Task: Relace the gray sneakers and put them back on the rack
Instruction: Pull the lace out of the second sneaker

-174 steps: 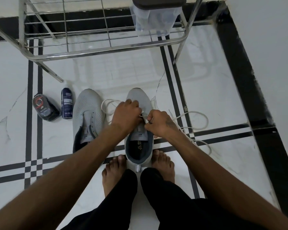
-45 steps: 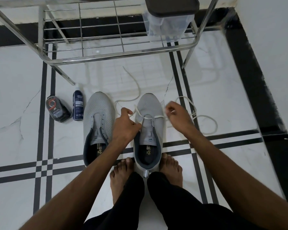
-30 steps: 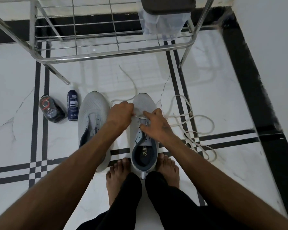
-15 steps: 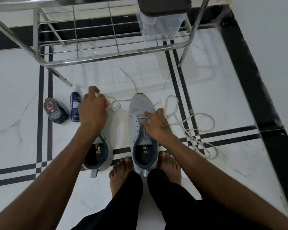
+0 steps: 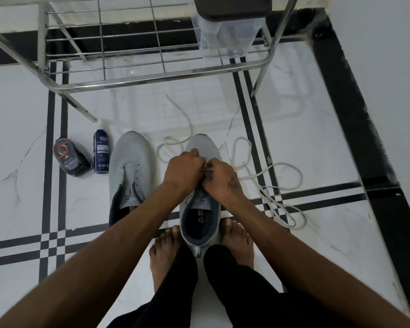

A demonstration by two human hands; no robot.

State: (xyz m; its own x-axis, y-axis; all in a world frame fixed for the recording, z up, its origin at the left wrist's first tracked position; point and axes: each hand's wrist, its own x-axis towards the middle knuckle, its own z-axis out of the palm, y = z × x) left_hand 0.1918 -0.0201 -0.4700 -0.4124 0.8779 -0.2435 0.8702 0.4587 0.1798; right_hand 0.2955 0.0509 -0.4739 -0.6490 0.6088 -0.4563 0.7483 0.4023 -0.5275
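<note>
Two gray sneakers stand side by side on the white floor. The left sneaker [image 5: 130, 171] has bare eyelets and no lace. The right sneaker [image 5: 200, 216] sits between my bare feet. My left hand [image 5: 184, 170] and my right hand [image 5: 219, 179] meet over its eyelets, both pinching the white shoelace [image 5: 270, 176]. The lace's loose ends loop on the floor to either side of the toe. The steel shoe rack [image 5: 152, 76] stands just beyond the shoes.
A dark pouch [image 5: 70, 157] and a blue spray can [image 5: 101, 151] lie left of the sneakers. A clear box with a dark lid [image 5: 227, 27] sits on the rack's right end. A white wall [image 5: 388, 67] runs along the right.
My left hand, half a second ago out over the left sneaker pulling the lace, has come back to the right sneaker and now meets my right hand at the eyelets.
</note>
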